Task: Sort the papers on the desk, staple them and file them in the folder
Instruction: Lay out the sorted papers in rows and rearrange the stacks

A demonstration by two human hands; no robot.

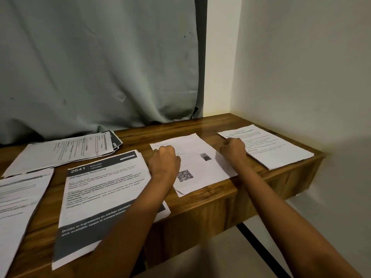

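Several printed papers lie spread on a wooden desk. A sheet with a QR code sits in the middle. My left hand rests on its upper left corner with fingers curled down, seemingly pinching that corner; the fingertips are hidden. At the right lies a small stack of text sheets. My right hand is curled at this stack's left edge, seemingly gripping it. A sheet headed "2641 Kitchen" lies left of the QR sheet, partly under my left forearm. No stapler or folder is in view.
Another pile of papers lies at the back left, and one more sheet at the far left edge. A grey curtain hangs behind the desk. A pale wall borders the desk's right end.
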